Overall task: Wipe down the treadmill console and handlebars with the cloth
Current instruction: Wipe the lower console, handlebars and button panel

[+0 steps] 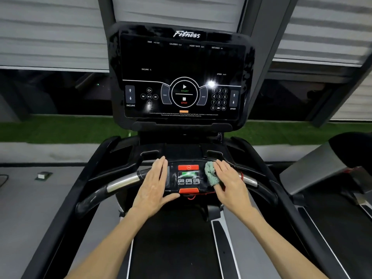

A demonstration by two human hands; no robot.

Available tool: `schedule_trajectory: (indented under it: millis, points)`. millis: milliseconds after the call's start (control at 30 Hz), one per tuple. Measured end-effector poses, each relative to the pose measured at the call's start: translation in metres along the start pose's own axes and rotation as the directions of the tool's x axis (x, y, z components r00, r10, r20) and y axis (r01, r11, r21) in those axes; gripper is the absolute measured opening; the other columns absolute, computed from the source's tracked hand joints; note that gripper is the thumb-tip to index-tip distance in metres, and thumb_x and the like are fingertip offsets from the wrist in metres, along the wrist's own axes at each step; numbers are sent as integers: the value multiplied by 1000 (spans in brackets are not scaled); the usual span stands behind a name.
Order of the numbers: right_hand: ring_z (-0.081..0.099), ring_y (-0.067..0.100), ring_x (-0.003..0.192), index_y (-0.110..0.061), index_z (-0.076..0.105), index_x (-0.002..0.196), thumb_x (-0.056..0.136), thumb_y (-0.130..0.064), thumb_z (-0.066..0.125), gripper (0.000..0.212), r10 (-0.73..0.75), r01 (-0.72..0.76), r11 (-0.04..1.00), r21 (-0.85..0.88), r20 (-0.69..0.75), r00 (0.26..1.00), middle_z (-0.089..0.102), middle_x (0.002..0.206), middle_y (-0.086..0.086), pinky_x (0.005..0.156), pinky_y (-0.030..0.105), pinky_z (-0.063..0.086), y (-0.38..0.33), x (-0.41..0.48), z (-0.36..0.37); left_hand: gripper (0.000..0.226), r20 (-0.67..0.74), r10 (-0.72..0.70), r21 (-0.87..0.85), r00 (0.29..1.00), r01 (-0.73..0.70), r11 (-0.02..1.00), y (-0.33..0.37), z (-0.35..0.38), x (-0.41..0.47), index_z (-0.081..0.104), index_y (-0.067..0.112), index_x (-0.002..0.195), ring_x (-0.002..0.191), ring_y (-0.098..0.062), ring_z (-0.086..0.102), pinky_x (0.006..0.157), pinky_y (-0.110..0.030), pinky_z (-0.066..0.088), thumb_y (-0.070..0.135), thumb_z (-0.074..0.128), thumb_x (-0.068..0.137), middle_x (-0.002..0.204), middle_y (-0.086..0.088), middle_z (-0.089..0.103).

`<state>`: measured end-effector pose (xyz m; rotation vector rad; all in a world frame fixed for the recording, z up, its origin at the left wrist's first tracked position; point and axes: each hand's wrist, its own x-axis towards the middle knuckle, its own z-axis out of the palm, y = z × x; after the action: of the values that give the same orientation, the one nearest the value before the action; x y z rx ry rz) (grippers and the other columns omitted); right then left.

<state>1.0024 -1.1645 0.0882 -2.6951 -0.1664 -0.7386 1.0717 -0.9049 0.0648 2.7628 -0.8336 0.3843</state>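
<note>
The treadmill's black console [181, 63] stands upright ahead, its screen dark with lit button symbols. Below it a small control panel [188, 178] with red and green buttons sits in the middle of the handlebar [122, 181]. My right hand [231, 184] presses a crumpled pale green cloth [210, 173] flat against the panel's right side. My left hand [155, 184] lies flat, fingers together, on the panel's left side and holds nothing. Chrome grip sections show on the handlebar at both sides.
The black running belt [171, 244] lies below my arms. A red safety cord [193, 196] hangs under the lower red button. Another treadmill [326, 168] stands at the right. A small white box [42, 175] sits on the grey floor at the left.
</note>
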Motion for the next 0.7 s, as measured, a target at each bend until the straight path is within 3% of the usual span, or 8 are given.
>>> schedule_trajectory:
  millis: [133, 300, 533, 700]
  points:
    - [53, 29, 125, -1, 55, 131, 72, -1, 77, 63, -20, 21, 998, -55, 24, 1000, 55, 135, 13, 99, 40, 48, -2, -16, 7, 111, -10, -5, -43, 1000, 5, 999, 1, 3, 0, 7, 2, 154, 150, -28, 13, 120, -40, 19, 76, 41, 79, 162, -16, 12]
    - [66, 28, 107, 1, 67, 116, 58, 11, 81, 60, -83, 91, 983, -161, 59, 995, 67, 118, 12, 86, 34, 55, -7, -44, 8, 111, -12, -1, -115, 1000, -1, 993, -1, 4, -1, 2, 5, 155, 151, -20, 4, 121, -36, 10, 73, 46, 79, 163, -9, 6]
    - [61, 30, 115, -3, 65, 117, 57, 18, 72, 64, -15, 37, 976, -214, 101, 995, 66, 120, 9, 75, 35, 60, -11, 13, -5, 110, -6, 5, -37, 1000, -6, 999, -3, -1, -1, 5, 4, 155, 150, -20, 7, 119, -37, 15, 76, 41, 79, 163, -11, 10]
    - [58, 30, 119, -2, 62, 122, 60, 18, 72, 67, 7, 11, 981, -193, 94, 996, 63, 126, 10, 83, 33, 56, -12, 12, 2, 100, -21, 9, 3, 1000, -9, 1000, -8, -5, -5, 6, 6, 155, 150, -22, 12, 120, -38, 18, 75, 33, 88, 164, -10, 7]
